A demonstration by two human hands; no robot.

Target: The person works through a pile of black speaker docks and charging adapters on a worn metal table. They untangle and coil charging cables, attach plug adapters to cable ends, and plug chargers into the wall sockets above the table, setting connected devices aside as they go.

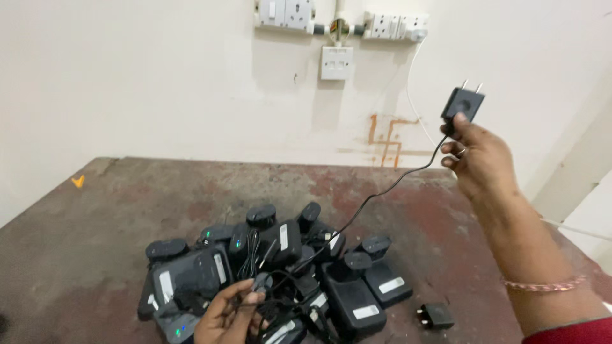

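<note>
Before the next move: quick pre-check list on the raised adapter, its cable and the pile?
1. Right hand grip on the black plug adapter: held by the fingertips, prongs up. Ok.
2. Black cable from adapter to the pile of black chargers: hangs in a loose curve, not taut. Ok.
3. Cable's lower end free of the pile: runs in among other cords. Cannot tell.
4. Left hand steadying the pile: on the cords at the near edge. Ok.
5. Wall sockets free: white cable leaves one; rest unclear. Cannot tell.
6. Spare adapter lies apart on the table. Ok.
</note>
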